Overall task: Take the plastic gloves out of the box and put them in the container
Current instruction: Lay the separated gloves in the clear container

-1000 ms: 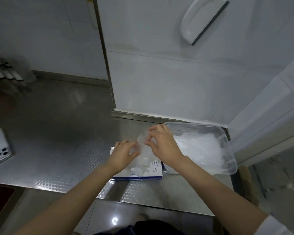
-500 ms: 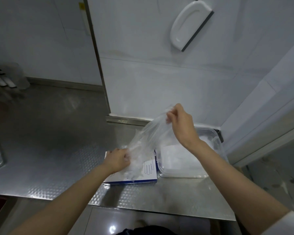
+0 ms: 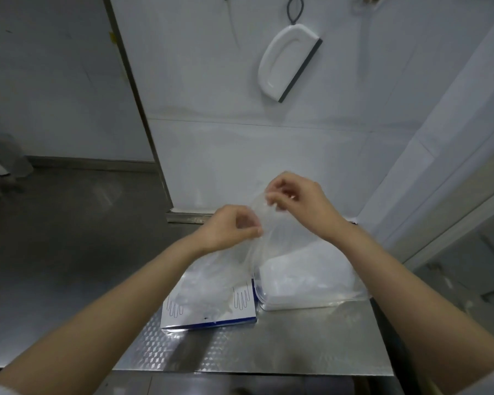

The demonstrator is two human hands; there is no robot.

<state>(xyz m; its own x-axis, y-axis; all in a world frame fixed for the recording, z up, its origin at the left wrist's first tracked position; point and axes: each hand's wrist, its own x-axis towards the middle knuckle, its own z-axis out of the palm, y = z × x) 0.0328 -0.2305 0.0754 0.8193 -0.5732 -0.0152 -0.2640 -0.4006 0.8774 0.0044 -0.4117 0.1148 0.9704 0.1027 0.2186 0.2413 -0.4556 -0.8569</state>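
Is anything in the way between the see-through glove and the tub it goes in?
Nothing visible is. The left hand and right hand both pinch the plastic glove in the air. The clear container sits just below it, beside the glove box, with no lid showing.

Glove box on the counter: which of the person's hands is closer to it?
Left. The left hand pinches the plastic glove just above the glove box; the right hand pinches it higher, over the container.
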